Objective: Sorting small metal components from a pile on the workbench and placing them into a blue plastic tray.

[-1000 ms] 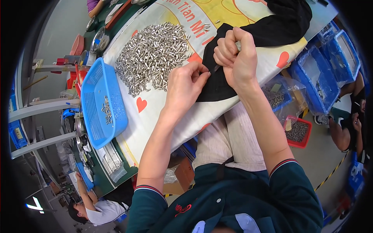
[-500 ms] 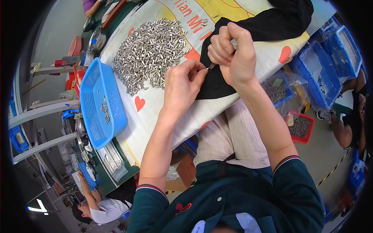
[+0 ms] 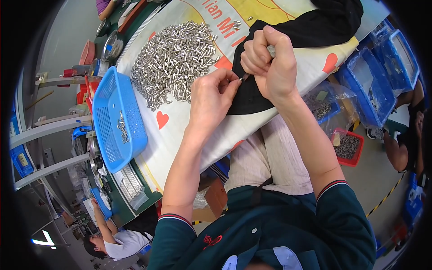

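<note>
My left hand [image 3: 213, 96] is closed in a pinch on a small silvery metal part [image 3: 241, 79], mostly hidden by my thumb and fingertips. My right hand [image 3: 273, 63] is wrapped in a fist round a hand tool [image 3: 272, 50]. Its pale grey end shows at the top of the fist, and a narrow tip points down at the part; the tool's exact kind is hidden. Under both hands lies a black cloth [image 3: 250, 100]. Left of them a big heap of small silvery metal parts [image 3: 175, 63] covers the printed tablecloth [image 3: 180, 130].
A blue perforated basket [image 3: 105, 141] with some metal parts stands at the table's left edge. A few loose parts [image 3: 236, 24] lie above the hands. To the right are blue crates [image 3: 366, 85] and a red bin [image 3: 355, 157] of small parts. Other people sit nearby.
</note>
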A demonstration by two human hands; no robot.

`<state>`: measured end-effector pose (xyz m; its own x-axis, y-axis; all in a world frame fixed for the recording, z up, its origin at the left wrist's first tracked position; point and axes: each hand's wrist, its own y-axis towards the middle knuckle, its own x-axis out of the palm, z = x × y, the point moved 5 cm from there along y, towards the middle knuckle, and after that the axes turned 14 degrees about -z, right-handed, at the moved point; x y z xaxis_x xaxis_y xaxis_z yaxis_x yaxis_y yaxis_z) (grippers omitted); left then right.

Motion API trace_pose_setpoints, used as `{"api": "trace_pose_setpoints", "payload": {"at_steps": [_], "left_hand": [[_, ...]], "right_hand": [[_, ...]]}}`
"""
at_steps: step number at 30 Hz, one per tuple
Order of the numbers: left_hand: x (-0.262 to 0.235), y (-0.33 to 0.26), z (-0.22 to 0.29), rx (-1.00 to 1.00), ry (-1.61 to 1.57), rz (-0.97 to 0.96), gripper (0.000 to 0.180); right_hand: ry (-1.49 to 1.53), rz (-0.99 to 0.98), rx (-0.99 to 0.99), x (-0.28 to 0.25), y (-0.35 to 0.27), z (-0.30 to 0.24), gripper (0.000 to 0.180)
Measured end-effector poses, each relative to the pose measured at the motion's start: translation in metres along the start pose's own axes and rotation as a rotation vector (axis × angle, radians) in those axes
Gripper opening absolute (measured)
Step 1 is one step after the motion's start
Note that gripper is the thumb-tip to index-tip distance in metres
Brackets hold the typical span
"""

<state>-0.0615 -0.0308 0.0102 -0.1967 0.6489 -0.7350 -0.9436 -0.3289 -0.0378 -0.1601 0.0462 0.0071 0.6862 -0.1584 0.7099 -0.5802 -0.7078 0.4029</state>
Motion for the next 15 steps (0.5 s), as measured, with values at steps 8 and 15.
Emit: {"api": "trace_pose_setpoints", "payload": {"at_steps": [8,15], "left_hand": [[0.0005,0.0007,-0.0031,-0.003,-0.026,0.007,0.008],[0.0005,0.0000,0.0022,-0.014,0.034,0.004,0.007]], "right_hand": [[-0.017,-0.007,-0.005,0.0013,-0.0005,0.0012,0.040],[0.013,-0.003,-0.011,-0.0004,-0.0021,0.0000,0.040]]}}
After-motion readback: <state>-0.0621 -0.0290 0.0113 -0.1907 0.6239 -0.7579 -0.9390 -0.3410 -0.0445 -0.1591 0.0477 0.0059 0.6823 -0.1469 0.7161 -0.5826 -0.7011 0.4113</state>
